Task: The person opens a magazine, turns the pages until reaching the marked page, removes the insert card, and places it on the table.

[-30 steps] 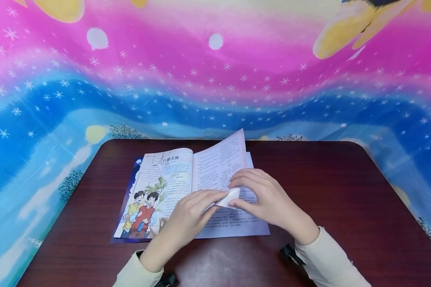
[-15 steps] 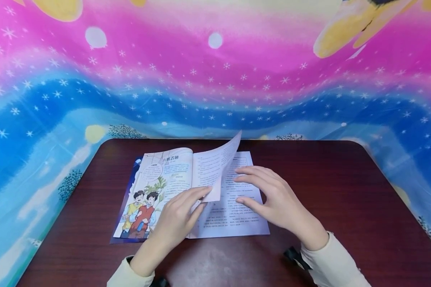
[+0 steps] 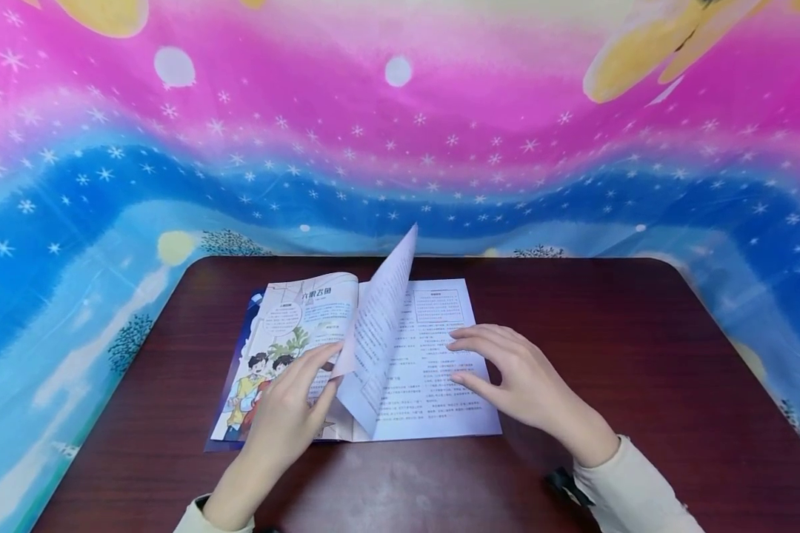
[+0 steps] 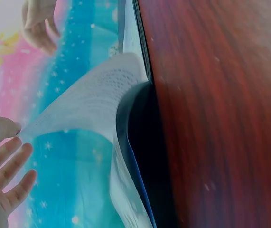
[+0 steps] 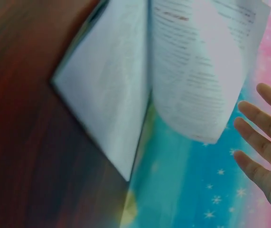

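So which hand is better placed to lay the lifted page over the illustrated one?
Likely the left hand: it pinches the lifted page by its edge, over the illustrated page. The right hand holds nothing.

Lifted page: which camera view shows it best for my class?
The head view: the lifted page shows top to bottom, above the magazine and pinched by the left hand. The left wrist view shows it curving to the pinch; the right wrist view shows its printed face, cut off above.

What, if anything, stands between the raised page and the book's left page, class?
Only the left hand, pinching a corner of the raised page and partly covering the left page; nothing else visible is between.
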A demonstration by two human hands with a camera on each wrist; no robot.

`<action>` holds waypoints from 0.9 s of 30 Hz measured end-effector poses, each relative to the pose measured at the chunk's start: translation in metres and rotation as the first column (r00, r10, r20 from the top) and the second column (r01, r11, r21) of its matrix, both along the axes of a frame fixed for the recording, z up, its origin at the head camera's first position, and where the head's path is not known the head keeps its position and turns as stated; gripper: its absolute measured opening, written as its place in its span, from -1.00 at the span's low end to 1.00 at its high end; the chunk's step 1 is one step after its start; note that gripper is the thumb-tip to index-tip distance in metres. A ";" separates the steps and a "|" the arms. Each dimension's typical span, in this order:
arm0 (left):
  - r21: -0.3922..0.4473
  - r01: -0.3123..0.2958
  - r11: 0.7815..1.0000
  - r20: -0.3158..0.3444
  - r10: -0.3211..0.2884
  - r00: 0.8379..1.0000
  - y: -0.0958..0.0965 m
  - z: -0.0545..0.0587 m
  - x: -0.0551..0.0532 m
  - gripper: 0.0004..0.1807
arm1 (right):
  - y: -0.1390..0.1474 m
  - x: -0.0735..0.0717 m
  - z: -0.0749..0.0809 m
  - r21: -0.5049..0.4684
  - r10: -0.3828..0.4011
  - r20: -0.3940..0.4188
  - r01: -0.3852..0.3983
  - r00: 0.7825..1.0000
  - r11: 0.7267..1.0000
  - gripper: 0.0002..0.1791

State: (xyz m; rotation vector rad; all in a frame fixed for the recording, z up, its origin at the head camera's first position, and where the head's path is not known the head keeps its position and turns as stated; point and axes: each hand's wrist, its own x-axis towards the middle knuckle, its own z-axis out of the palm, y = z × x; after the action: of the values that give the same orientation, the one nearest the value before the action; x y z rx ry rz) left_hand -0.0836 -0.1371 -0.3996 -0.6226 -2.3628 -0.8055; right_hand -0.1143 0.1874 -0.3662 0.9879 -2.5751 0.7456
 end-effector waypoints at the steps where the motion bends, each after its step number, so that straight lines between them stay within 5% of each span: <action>1: -0.005 -0.015 1.000 0.005 0.015 1.000 -0.003 -0.001 0.001 -0.33 | 0.001 0.000 -0.002 0.009 -0.002 0.005 0.002 1.000 1.000 -0.59; 12: -0.020 -0.114 0.993 -0.009 0.114 0.993 -0.031 -0.004 0.009 -0.27 | 0.015 0.000 -0.022 0.095 0.034 0.049 -0.039 0.998 0.995 -0.62; 18: -0.021 -0.165 0.986 0.036 0.166 0.986 -0.044 -0.005 0.015 -0.27 | 0.025 0.001 -0.033 0.152 0.037 0.064 -0.046 0.997 0.987 -0.63; 27: -0.013 -0.249 0.969 0.058 0.249 0.967 -0.060 -0.008 0.023 -0.27 | 0.035 0.002 -0.044 0.270 0.001 0.172 -0.048 0.985 0.962 -0.59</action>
State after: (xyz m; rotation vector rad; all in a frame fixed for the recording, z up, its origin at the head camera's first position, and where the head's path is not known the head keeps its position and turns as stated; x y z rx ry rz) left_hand -0.0605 -0.1970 -0.4077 -0.2984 -2.4350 -0.7125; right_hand -0.1127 0.2222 -0.4097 1.0782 -2.8783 0.5071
